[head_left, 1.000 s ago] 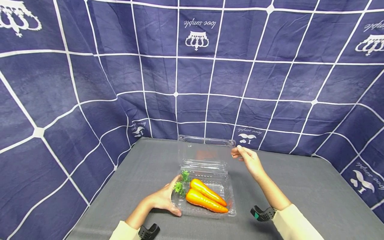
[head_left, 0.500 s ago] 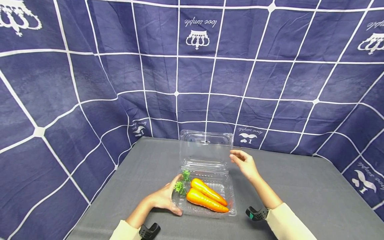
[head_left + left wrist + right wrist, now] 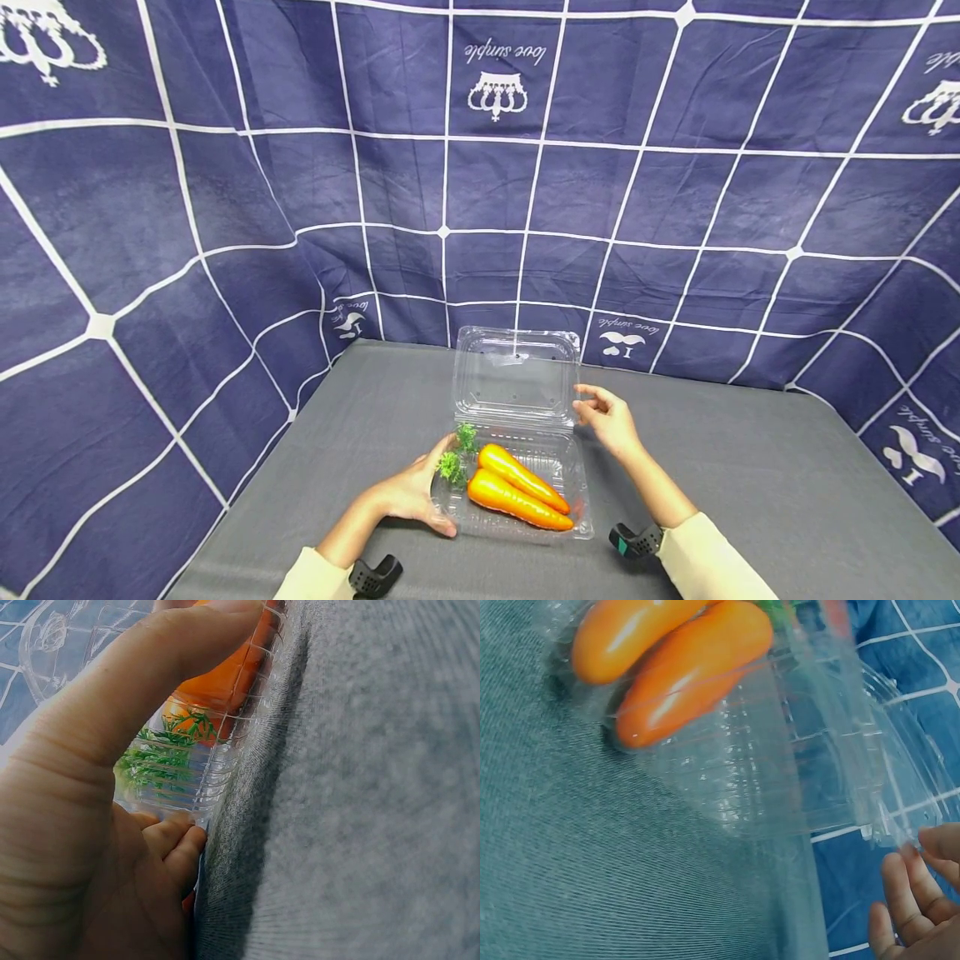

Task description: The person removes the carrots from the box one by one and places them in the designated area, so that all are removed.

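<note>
A clear plastic clamshell container [image 3: 517, 532] stands on the grey surface, its lid [image 3: 517, 375] tilted back. Two orange carrots [image 3: 521, 492] lie in its base, with leafy green tops [image 3: 452, 467] at the left end. My left hand [image 3: 412, 492] holds the left side of the base, thumb near the front corner and fingers toward the back. The left wrist view shows its thumb across the carrots and green leaves [image 3: 161, 754]. My right hand [image 3: 613, 423] is at the lid's right edge, fingers loosely bent; in the right wrist view its fingertips [image 3: 895, 870] are close to the rim.
A navy cloth [image 3: 660, 200] with white grid lines and printed figures hangs behind and at the left. The grey surface [image 3: 750, 467] extends to both sides of the container. Each wrist wears a black band [image 3: 636, 542].
The lid has swung farther back, away from me. My right hand has moved left and down along the lid's right side. The left hand and the carrots have hardly moved.
</note>
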The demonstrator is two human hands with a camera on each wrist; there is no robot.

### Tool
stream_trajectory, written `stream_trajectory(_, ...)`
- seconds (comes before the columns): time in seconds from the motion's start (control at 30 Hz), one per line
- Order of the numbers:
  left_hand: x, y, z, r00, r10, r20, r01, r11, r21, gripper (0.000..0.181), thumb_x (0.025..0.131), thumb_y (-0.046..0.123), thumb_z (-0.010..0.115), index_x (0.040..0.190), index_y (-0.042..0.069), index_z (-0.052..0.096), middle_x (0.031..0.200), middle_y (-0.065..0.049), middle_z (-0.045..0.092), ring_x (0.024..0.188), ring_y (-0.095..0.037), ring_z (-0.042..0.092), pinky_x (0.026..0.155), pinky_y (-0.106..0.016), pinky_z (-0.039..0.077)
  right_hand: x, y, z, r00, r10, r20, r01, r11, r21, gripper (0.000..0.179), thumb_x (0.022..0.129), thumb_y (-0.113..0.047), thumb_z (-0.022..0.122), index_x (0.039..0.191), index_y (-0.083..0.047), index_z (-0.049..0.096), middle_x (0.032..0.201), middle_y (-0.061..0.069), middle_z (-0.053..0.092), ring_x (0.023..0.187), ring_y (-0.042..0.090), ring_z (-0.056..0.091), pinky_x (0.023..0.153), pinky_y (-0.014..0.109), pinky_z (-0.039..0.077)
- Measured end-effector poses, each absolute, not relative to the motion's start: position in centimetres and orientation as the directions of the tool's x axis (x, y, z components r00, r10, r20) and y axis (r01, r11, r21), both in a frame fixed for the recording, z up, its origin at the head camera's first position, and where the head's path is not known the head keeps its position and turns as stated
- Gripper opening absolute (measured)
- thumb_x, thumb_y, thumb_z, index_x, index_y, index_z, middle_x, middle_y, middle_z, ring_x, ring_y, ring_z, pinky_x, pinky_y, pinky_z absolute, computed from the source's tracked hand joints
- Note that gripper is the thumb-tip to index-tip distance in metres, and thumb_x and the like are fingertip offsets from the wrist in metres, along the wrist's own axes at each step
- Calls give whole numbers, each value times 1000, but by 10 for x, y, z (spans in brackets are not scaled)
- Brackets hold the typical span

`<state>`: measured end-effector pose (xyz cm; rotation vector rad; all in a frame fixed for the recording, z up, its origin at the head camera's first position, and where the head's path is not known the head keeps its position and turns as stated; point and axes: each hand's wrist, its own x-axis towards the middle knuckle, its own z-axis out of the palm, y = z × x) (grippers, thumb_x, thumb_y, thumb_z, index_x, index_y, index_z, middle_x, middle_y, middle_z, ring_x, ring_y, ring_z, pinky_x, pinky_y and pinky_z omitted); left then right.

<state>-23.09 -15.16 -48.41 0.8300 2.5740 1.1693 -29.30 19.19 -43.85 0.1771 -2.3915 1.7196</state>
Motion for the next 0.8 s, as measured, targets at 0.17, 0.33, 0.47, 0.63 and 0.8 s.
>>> stream_trajectory(0.17,-231,-151,-484,-824,564,53,407,526,747,133,54,33,96,153,4,12,148,-21,36,133,-39,35,106,-59,30,-292,190,-442,-986,12,168,-157,304,-940,35,92,0,63,125,11,57,76,9,66,60,14,58,62,25,49)
stream_trajectory(0.33,-230,-151,-484,-823,566,47,401,520,755,133,55,31,96,154,4,11,148,-21,35,133,-39,34,106,-59,29,-292,188,-446,-990,20,141,-127,322,-938,33,91,0,64,121,12,58,73,7,66,57,14,58,60,23,46)
stream_trajectory(0.47,-230,-152,-485,-826,563,41,395,525,754,134,55,31,96,154,5,10,149,-21,34,133,-39,33,106,-59,30,-292,185,-448,-993,23,114,-101,319,-942,30,91,1,62,118,15,59,70,5,65,57,12,56,59,22,46)
stream_trajectory(0.63,-230,-151,-484,-827,561,39,394,528,752,134,55,33,96,154,6,11,150,-21,33,134,-40,33,106,-60,28,-291,183,-450,-998,20,67,-58,285,-957,30,91,1,60,117,18,57,70,5,63,57,9,55,60,21,47)
stream_trajectory(0.8,-231,-151,-484,-826,562,40,395,527,753,134,55,33,96,155,6,10,150,-21,33,135,-39,32,106,-60,28,-291,182,-453,-998,29,50,-39,299,-953,31,92,-2,60,116,18,58,71,5,63,57,10,55,60,21,46)
